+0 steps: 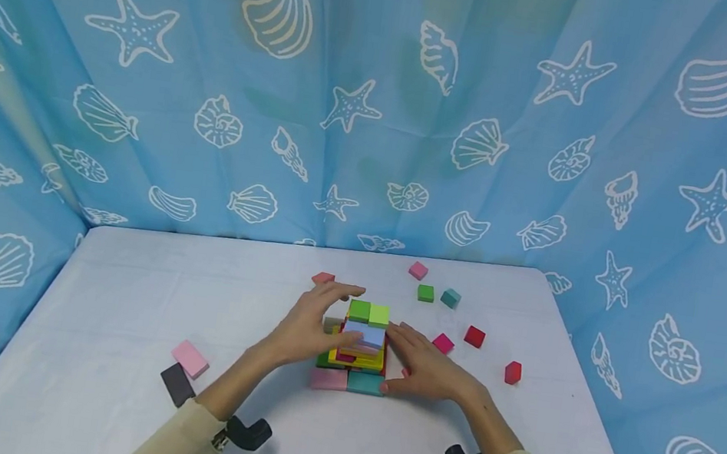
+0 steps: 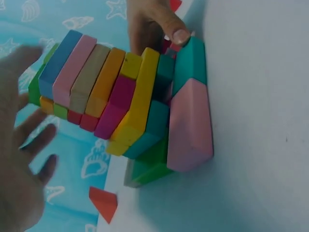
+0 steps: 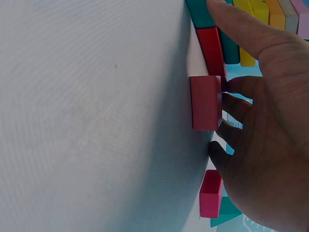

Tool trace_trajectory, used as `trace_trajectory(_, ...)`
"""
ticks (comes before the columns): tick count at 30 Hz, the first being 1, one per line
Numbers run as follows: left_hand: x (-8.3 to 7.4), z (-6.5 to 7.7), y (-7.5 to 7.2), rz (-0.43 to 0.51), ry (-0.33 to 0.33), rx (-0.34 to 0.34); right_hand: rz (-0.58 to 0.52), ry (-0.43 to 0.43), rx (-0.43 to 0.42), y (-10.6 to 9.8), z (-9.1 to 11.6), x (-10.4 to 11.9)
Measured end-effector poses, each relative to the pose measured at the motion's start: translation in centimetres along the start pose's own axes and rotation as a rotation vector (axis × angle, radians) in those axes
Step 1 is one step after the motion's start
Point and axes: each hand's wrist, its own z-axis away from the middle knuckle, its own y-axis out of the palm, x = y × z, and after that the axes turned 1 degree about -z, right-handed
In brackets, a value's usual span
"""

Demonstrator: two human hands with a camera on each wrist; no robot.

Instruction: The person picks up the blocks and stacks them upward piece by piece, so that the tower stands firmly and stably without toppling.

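A stepped tower of coloured wooden blocks stands on the white table, with a blue block [image 1: 372, 334] and two green blocks [image 1: 368, 313] at its top. Its front base shows a pink block [image 1: 329, 380] beside a teal block [image 1: 365, 384]. My left hand [image 1: 311, 326] is beside the upper tower, fingers spread; the left wrist view shows it apart from the blocks. Low on the right side, my right hand [image 1: 430, 368] rests its thumb against the teal base block [image 3: 200, 13]. Its other fingers extend behind a loose reddish block [image 3: 205, 103]; whether they touch it is unclear.
Loose blocks lie behind and right of the tower, among them a pink block [image 1: 418, 270], a green block [image 1: 425, 293] and a red block [image 1: 474, 336]. At left lie a pink plank [image 1: 190, 359] and a black plank [image 1: 177, 385]. A blue curtain [image 1: 380, 105] hangs behind.
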Motion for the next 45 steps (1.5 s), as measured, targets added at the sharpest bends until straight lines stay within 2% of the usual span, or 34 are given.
trace_trajectory(3,0.2,0.2,0.3,0.003,-0.020,0.077,0.000,0.003,0.003,0.0,0.0,0.0)
trace_trajectory(5,0.3,0.2,0.5,-0.002,-0.021,0.094,0.000,0.003,0.004,0.0,-0.1,0.0)
trace_trajectory(19,0.4,0.6,1.8,-0.039,-0.027,-0.020,-0.002,-0.012,-0.005,0.0,0.0,0.1)
trace_trajectory(33,0.1,0.5,2.2,-0.093,-0.026,-0.073,-0.023,-0.006,0.001,0.2,0.1,0.0)
trace_trajectory(45,0.1,0.5,2.5,-0.083,0.002,-0.118,-0.004,-0.007,-0.004,0.1,0.2,0.1)
